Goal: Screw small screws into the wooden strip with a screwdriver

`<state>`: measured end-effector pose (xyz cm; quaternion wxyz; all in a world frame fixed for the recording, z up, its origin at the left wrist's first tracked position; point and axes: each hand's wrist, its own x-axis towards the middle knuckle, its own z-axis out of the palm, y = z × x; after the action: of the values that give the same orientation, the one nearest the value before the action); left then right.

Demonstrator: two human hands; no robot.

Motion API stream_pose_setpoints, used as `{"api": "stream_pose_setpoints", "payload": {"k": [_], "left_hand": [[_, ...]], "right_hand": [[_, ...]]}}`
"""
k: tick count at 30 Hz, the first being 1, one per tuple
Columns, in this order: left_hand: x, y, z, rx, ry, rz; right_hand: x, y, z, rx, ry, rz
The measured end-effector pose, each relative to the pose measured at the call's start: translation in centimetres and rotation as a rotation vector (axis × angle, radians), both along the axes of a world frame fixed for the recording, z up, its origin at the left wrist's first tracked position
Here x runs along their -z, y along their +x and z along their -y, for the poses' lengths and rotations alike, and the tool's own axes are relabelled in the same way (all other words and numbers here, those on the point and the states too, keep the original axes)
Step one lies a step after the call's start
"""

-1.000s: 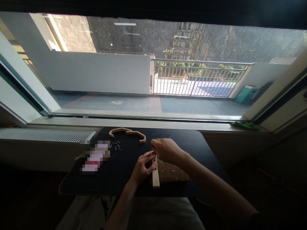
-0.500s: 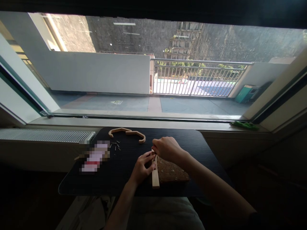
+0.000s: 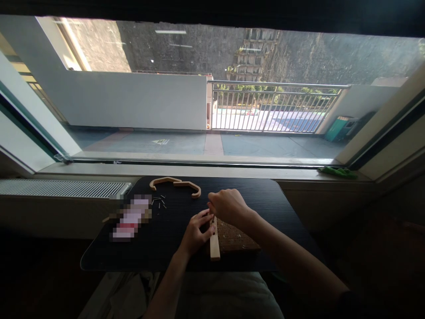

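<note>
My left hand (image 3: 195,232) grips the side of a pale wooden strip (image 3: 215,248), thumb and fingers pressed near its upper part. The strip has dark holes and lies along the left edge of a brown, pitted board (image 3: 234,237). My right hand (image 3: 229,204) is closed in a fist above the strip's far end. A thin dark shaft (image 3: 214,217) shows below the fist and meets the strip; whatever handle it has is hidden in the fingers.
Two curved wooden hooks (image 3: 187,185) lie at the back of the black table (image 3: 159,248). Several small screws (image 3: 160,203) are scattered left of centre, beside a blurred pink-and-white item (image 3: 131,217). A radiator (image 3: 66,188) stands at left; a green cloth (image 3: 337,172) lies on the windowsill.
My right fist has shifted slightly left and turned a little over the wooden strip. My left hand keeps its hold. The whole view has moved very slightly.
</note>
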<state>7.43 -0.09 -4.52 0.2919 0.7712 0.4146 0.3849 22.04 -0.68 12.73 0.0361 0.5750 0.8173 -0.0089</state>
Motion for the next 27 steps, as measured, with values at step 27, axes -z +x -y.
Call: {"api": "stream_pose_setpoints", "payload": {"k": [27], "left_hand": [[-1.4, 0.1, 0.4, 0.013, -0.026, -0.015]], "right_hand": [[4.1, 1.2, -0.6, -0.277, -0.065, -0.527]]}}
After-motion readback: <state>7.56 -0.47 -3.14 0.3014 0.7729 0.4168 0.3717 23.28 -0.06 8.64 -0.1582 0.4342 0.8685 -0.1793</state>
